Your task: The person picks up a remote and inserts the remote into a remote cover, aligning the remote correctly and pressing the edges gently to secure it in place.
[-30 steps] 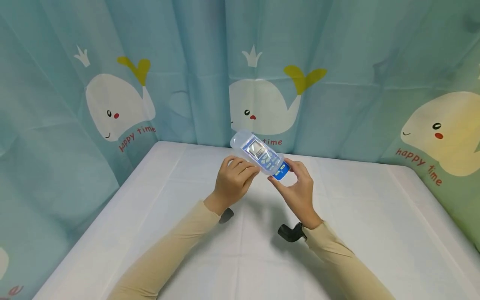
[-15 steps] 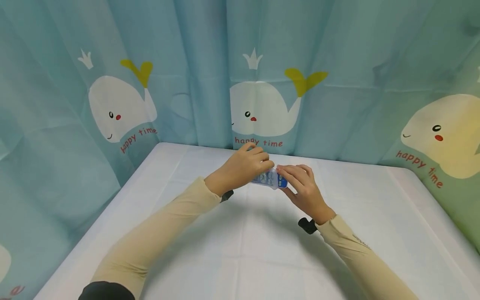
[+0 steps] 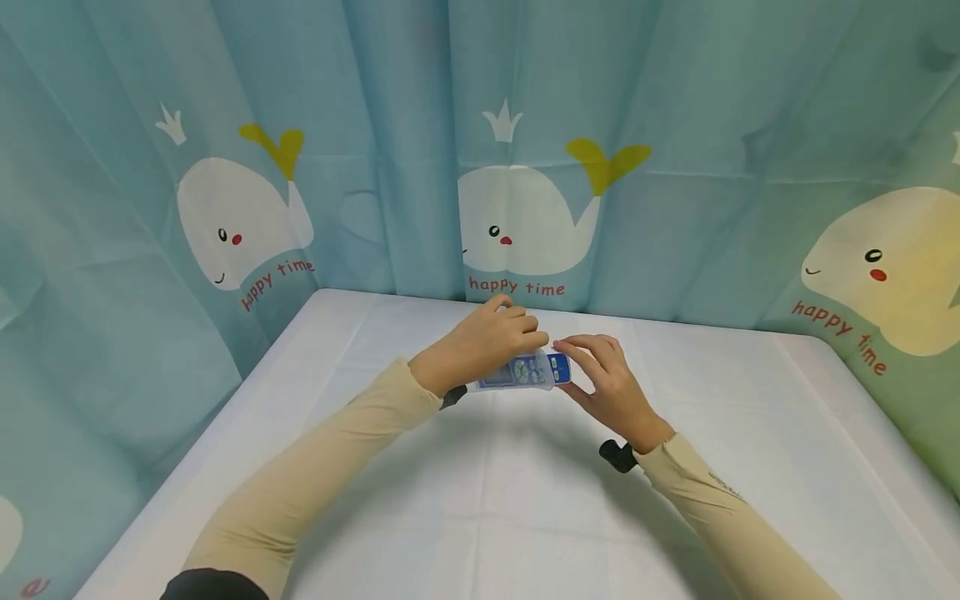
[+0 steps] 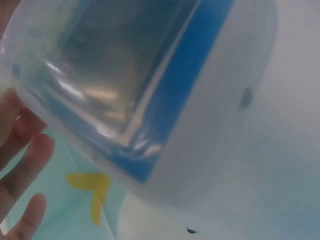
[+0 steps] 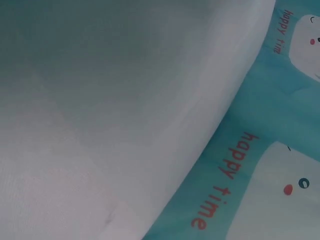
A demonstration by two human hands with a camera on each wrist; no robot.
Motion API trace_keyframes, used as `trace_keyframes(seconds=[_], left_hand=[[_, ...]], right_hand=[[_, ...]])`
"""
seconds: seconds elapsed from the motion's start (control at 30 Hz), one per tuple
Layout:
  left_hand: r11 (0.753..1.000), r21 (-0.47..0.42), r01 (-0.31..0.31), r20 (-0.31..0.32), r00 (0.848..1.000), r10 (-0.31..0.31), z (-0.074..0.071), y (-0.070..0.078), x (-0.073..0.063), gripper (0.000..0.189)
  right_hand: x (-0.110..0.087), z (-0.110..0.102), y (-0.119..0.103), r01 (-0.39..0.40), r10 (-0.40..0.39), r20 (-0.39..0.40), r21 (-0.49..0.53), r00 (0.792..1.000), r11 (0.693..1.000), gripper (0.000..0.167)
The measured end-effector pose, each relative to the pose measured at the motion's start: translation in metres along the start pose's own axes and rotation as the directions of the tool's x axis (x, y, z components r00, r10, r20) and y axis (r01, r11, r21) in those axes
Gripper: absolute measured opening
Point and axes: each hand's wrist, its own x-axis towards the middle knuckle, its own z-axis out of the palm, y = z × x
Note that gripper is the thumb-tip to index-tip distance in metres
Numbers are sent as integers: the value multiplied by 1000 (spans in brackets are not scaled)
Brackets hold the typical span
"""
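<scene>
A blue-and-white remote control [image 3: 559, 367] sits partly inside a clear, milky sleeve [image 3: 542, 375], its blue button end sticking out on the right. My left hand [image 3: 483, 340] grips the sleeve from above along its far edge. Close up in the left wrist view, the remote's dark screen [image 4: 115, 65] shows through the shiny sleeve, and the left fingers [image 4: 27, 165] lie along its side. My right hand [image 3: 611, 383] pinches the protruding blue end between thumb below and fingers above. The right wrist view shows neither the hand nor the remote.
Both hands are over a table with a white cloth [image 3: 420, 517]. Behind it hangs a blue curtain [image 3: 405, 208] printed with whales. A black wrist mount [image 3: 618, 456] sticks out below the right wrist, another [image 3: 453, 397] below the left.
The sleeved remote has come down and turned from slanted to nearly level. My left hand has shifted from beneath the sleeve to over it. More of the blue end shows than half a second ago.
</scene>
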Motion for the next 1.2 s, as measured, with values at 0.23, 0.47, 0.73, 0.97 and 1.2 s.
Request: trace_keyframes(seconds=[0.23, 0.47, 0.73, 0.97, 1.2], left_hand=[[998, 53, 42, -82, 996, -38, 8, 2, -2, 12], [997, 27, 73, -135, 988, -69, 14, 3, 2, 9], [987, -31, 157, -106, 981, -159, 17, 3, 4, 4], [967, -67, 245, -158, 954, -253, 18, 4, 3, 7], [949, -76, 307, -147, 938, -315, 23, 8, 3, 10]], right_hand=[[2, 2, -1, -51, 44, 72, 98, 996, 994, 63], [0, 7, -2, -104, 93, 82, 144, 992, 984, 65], [8, 4, -3, -31, 42, 119, -92, 992, 995, 66], [22, 3, -3, 116, -63, 159, -344, 985, 932, 66], [27, 7, -5, 32, 5, 128, -290, 992, 957, 58]])
